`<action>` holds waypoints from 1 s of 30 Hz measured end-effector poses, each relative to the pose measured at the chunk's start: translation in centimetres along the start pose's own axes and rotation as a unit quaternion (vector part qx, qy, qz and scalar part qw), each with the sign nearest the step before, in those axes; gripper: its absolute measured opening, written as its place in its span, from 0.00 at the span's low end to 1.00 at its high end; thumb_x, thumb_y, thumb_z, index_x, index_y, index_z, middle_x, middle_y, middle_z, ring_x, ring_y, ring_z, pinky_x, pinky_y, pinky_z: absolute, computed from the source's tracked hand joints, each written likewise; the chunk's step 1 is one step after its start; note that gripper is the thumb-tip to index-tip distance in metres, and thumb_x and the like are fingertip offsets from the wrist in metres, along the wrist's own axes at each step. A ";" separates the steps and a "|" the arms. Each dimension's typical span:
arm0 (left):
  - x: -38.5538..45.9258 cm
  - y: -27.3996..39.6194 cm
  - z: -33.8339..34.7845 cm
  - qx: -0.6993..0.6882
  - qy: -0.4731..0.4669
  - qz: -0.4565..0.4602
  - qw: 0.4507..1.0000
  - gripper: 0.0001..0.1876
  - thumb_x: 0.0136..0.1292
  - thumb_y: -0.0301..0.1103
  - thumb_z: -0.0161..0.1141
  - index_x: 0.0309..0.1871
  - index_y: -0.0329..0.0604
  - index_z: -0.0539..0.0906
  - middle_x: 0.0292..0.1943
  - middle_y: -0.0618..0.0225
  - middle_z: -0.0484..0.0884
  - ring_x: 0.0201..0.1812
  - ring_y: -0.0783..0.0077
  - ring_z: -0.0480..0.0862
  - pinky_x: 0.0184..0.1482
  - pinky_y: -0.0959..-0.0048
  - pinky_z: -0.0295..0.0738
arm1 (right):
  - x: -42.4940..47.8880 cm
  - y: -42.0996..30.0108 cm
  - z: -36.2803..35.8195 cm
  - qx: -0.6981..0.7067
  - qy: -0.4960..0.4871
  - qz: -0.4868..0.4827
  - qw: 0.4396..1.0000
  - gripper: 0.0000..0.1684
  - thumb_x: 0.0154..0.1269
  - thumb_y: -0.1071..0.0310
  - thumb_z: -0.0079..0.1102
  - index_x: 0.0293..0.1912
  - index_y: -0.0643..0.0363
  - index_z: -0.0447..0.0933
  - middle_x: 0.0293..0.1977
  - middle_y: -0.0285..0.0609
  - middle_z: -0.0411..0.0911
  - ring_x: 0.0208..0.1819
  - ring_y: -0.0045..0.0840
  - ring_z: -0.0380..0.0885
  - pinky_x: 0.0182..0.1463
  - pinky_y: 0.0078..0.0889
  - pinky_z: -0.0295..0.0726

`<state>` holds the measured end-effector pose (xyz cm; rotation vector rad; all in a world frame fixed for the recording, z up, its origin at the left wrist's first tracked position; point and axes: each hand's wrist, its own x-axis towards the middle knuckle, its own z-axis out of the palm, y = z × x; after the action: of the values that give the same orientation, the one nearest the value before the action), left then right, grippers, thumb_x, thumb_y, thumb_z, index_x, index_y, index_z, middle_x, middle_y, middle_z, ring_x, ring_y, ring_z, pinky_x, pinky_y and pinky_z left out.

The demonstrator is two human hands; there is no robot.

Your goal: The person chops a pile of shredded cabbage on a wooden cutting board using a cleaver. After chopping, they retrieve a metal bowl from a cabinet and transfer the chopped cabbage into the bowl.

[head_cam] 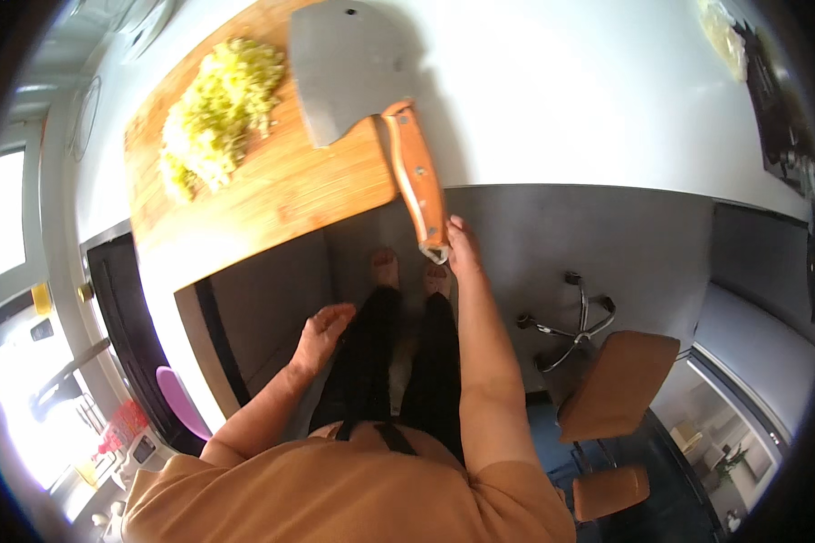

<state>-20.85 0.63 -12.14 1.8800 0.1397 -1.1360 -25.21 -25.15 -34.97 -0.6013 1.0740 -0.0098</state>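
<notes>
A cleaver [356, 75] with a wide grey blade and an orange riveted handle lies with its blade over the right side of a wooden cutting board [299, 183]. Its handle juts past the board's corner towards me. My right hand [463, 246] is beside the butt of the handle; whether the fingers touch or grip it cannot be made out. A heap of finely chopped pale green vegetable [224, 115] covers the board's upper left part. My left hand [324, 334] hangs below the board's near edge, fingers loosely bent, with nothing seen in it.
The board rests on a white counter [584, 102]. A dark hob [781, 122] and a plastic bag [723, 37] are at the far right. An orange-brown swivel chair [618, 387] stands on the floor to my right. A purple oval object [182, 402] is at the left, near windows.
</notes>
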 end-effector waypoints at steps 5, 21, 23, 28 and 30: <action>1.7 -0.4 2.3 0.039 -0.014 -0.058 0.997 0.16 0.66 0.32 0.52 0.53 0.31 0.75 0.48 0.59 0.80 0.51 0.72 0.77 0.56 0.76 0.68 | 8.0 -2.1 0.8 -0.011 0.011 -0.025 1.000 0.28 0.64 0.64 0.50 0.63 0.55 0.59 0.61 0.41 0.62 0.61 0.33 0.63 0.57 0.42 0.69; 4.4 -7.9 0.0 0.144 -0.012 -0.049 0.988 0.13 0.68 0.32 0.50 0.52 0.39 0.77 0.50 0.64 0.78 0.51 0.70 0.76 0.55 0.73 0.69 | 12.4 -5.5 4.5 0.239 0.003 -0.138 0.961 0.29 0.69 0.54 0.43 0.63 0.60 0.58 0.60 0.45 0.62 0.60 0.31 0.64 0.58 0.35 0.69; 4.4 -8.8 0.1 0.107 0.001 -0.031 0.994 0.14 0.67 0.33 0.51 0.53 0.39 0.76 0.50 0.63 0.78 0.52 0.70 0.76 0.56 0.72 0.69 | 12.6 -5.1 4.9 0.244 -0.008 -0.150 0.958 0.29 0.70 0.53 0.42 0.63 0.60 0.58 0.60 0.46 0.62 0.60 0.31 0.64 0.58 0.35 0.69; 4.6 -8.5 1.1 0.138 -0.010 -0.027 0.990 0.15 0.66 0.33 0.52 0.54 0.40 0.75 0.50 0.64 0.78 0.52 0.70 0.76 0.55 0.72 0.69 | 12.6 -5.0 5.4 0.246 -0.040 -0.174 0.953 0.30 0.71 0.51 0.40 0.63 0.61 0.58 0.60 0.47 0.62 0.60 0.32 0.64 0.58 0.34 0.69; 4.2 -7.6 1.5 0.121 -0.017 -0.040 0.992 0.15 0.66 0.33 0.52 0.55 0.39 0.75 0.51 0.64 0.78 0.52 0.71 0.76 0.55 0.72 0.69 | 11.7 -5.1 5.1 0.233 -0.046 -0.132 0.962 0.31 0.65 0.50 0.50 0.62 0.54 0.62 0.58 0.41 0.66 0.58 0.27 0.67 0.56 0.32 0.71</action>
<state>-23.24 2.49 -20.41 2.0815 0.0601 -1.2860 -13.81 -30.50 -40.52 -0.3084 0.8539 -0.4537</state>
